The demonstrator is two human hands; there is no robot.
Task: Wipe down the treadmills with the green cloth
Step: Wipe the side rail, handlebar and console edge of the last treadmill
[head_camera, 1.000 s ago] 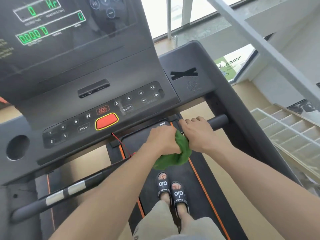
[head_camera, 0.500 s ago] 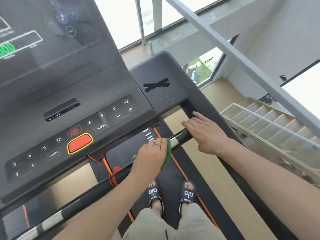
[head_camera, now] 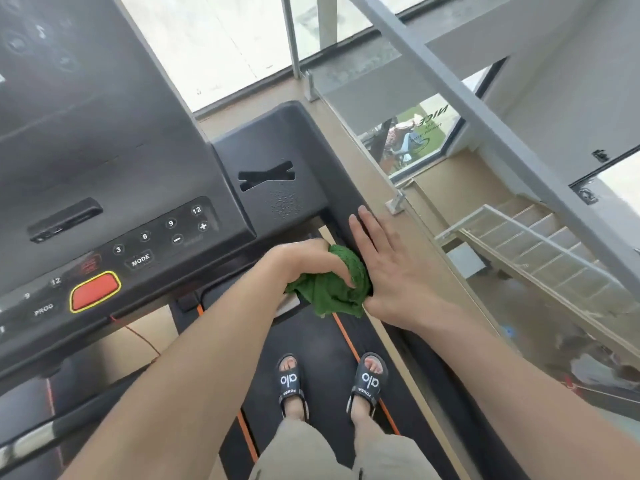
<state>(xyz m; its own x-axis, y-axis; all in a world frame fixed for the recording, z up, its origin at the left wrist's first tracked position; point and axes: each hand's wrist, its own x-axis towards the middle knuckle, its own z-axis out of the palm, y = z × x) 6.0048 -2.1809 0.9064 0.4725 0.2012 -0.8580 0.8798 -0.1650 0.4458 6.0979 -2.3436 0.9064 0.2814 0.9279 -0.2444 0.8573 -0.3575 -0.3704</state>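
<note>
Left hand [head_camera: 304, 263] gripped the bunched green cloth [head_camera: 332, 289] against the treadmill's right side rail [head_camera: 341, 216], right hand [head_camera: 388, 271] lay flat beside it, fingers straight; risk judged: a stray forearm could press the red start button [head_camera: 94, 292].

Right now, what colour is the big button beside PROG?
Red with a yellow border, clearest in the head view.

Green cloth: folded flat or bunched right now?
Bunched. The green cloth is crumpled into a wad with loose folds hanging below, gripped by the left hand; the right hand lies flat beside it.
</note>
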